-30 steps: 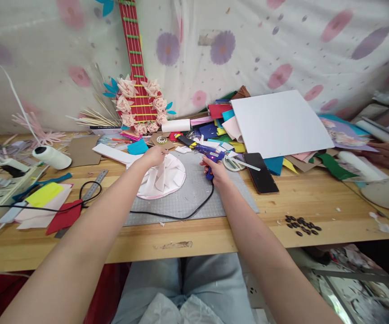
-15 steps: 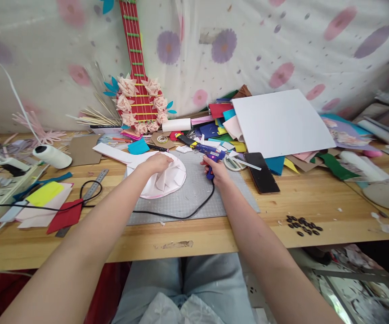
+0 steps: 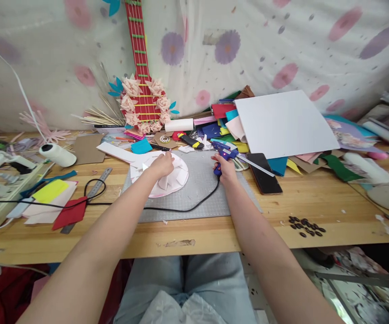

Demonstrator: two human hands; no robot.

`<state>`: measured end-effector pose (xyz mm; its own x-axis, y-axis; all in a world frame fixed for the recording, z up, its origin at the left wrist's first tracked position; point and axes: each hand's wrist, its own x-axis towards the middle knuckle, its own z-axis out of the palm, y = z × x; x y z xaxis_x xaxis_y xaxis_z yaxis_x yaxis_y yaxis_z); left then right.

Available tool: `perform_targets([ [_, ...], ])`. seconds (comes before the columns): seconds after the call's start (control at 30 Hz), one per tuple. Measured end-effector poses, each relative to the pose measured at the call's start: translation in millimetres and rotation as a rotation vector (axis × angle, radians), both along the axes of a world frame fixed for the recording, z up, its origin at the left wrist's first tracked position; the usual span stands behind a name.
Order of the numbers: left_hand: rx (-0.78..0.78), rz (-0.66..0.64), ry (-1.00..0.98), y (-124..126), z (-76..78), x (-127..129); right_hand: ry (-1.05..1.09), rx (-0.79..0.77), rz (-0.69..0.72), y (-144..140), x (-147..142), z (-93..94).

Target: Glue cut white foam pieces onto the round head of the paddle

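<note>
A round pale pink paper piece [image 3: 177, 177] with folded petals lies on a grey cutting mat [image 3: 201, 189]. My left hand [image 3: 161, 164] presses down on its middle, fingers bent over the folds. My right hand [image 3: 227, 168] grips the handle of a blue hot glue gun [image 3: 224, 154] at the mat's far right edge, its clear glue stick [image 3: 257, 165] pointing right. The gun's black cord [image 3: 181, 208] runs across the mat to the left.
A black phone [image 3: 265, 167], scissors and a white sheet [image 3: 282, 121] on a heap of coloured paper lie right of the gun. A red paper guitar [image 3: 143, 90] leans on the flowered cloth. Thread spool [image 3: 57, 154], ruler [image 3: 89, 191], dark beads [image 3: 305, 225].
My left hand moved from the paper piece's far edge onto its middle. My right hand turned the glue gun a little, and the view shifted slightly.
</note>
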<state>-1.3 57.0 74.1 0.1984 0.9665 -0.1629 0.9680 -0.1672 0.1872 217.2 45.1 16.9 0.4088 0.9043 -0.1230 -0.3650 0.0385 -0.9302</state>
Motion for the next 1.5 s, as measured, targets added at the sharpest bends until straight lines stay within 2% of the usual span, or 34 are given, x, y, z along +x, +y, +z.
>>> perform_targets([
  [0.1,0.026,0.002,0.009,-3.7,-2.3,7.2,-0.039,0.0,-0.064,2.5,5.7,-2.1],
  [0.3,0.064,0.149,-0.092,-4.4,-9.4,12.7,0.02,-0.064,-0.197,7.0,14.2,-4.9],
  [0.47,0.035,0.196,-0.174,-2.9,-8.9,10.3,0.043,-0.068,-0.152,6.8,13.1,-2.8],
  [0.67,0.001,0.338,-0.35,4.8,-13.5,7.7,0.056,-0.066,-0.152,5.6,11.2,-2.4],
  [0.8,-0.008,0.381,-0.38,8.4,-15.9,5.1,0.052,-0.065,-0.148,6.3,11.7,-4.6],
  [0.9,-0.019,0.36,-0.368,13.2,-12.2,3.5,0.031,-0.055,-0.154,6.1,11.1,-6.1],
  [1.03,0.046,0.334,-0.282,25.6,2.2,6.5,0.012,-0.062,-0.154,5.1,9.5,-5.8],
  [1.13,0.146,0.316,-0.23,36.7,13.2,17.5,0.011,-0.062,-0.138,5.2,8.6,-5.2],
  [1.2,0.166,0.277,-0.212,44.6,14.6,28.9,-0.002,-0.058,-0.133,5.6,8.3,-5.2],
  [1.27,0.152,0.226,-0.179,53.4,9.3,41.4,-0.016,-0.056,-0.13,5.9,8.1,-5.3],
  [1.37,0.136,0.181,-0.136,68.1,-6.4,57.4,-0.021,-0.064,-0.123,6.2,7.9,-4.8],
  [1.5,0.139,0.216,-0.119,85.2,-23.6,67.6,-0.007,-0.077,-0.112,6.5,7.5,-4.0],
])
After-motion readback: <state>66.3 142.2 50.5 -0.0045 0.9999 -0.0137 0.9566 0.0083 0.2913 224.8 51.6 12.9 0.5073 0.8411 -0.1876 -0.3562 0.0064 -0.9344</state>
